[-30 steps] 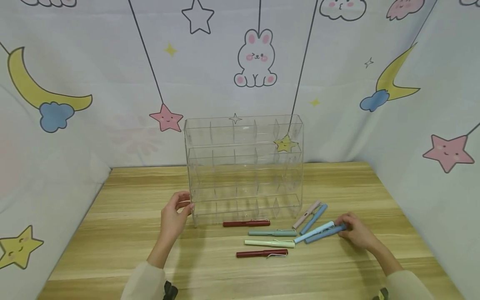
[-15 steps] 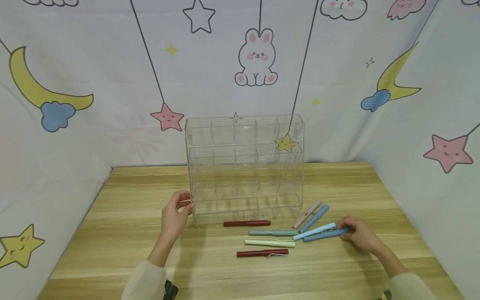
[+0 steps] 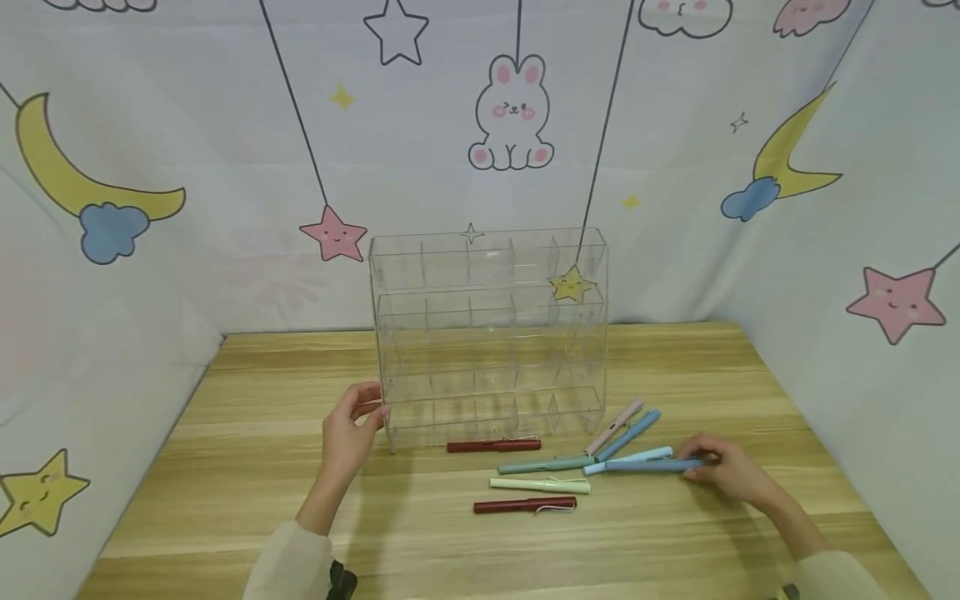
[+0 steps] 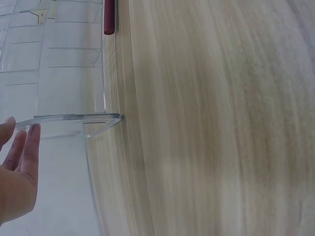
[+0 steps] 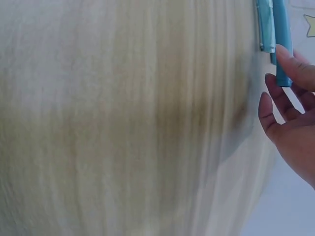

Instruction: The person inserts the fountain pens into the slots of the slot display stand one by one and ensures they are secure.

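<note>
A clear acrylic rack with tiers of small compartments stands upright on the table. At its lower left corner, my left hand pinches the side panel between thumb and fingers. My right hand grips the right end of a steel-blue pen, with thumb and fingers around it in the right wrist view. This pen overlaps a pale blue pen. Beside them lie a blue pen and a greyish-pink pen.
In front of the rack lie a dark red pen, a green pen, a pale green pen and another dark red pen. A patterned white cloth hangs behind and along the sides of the wooden table.
My right hand has moved slightly right, and the steel-blue pen has swung nearly level. The pale blue, blue and green pens have shifted a little. My left hand stays on the rack.
</note>
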Motion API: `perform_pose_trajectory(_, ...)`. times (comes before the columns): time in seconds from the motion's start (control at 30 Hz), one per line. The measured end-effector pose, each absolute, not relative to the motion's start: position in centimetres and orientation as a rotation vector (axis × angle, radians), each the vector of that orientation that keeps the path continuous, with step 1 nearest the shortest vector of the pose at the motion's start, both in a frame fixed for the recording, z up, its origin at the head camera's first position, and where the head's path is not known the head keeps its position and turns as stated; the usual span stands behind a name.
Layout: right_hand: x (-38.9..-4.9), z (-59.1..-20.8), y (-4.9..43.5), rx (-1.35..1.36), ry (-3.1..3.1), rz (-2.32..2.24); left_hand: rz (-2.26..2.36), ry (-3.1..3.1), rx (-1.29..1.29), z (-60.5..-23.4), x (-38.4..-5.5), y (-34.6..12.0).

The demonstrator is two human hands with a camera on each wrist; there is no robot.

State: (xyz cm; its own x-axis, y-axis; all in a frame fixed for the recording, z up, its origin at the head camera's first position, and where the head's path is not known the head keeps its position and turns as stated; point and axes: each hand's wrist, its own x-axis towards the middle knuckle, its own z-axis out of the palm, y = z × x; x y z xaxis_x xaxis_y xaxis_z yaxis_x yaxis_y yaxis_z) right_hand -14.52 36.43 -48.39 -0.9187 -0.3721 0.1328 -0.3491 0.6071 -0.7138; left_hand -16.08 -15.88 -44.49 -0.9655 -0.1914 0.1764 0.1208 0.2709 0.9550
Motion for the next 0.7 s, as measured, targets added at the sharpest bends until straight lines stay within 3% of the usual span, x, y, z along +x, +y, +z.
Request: perform_pose_trajectory(0.7, -15.6, -42.9, 31.2, -0.672, 2.753, -1.333, -1.714, -2.296, 0.112, -44.4, -16.1, -15.9)
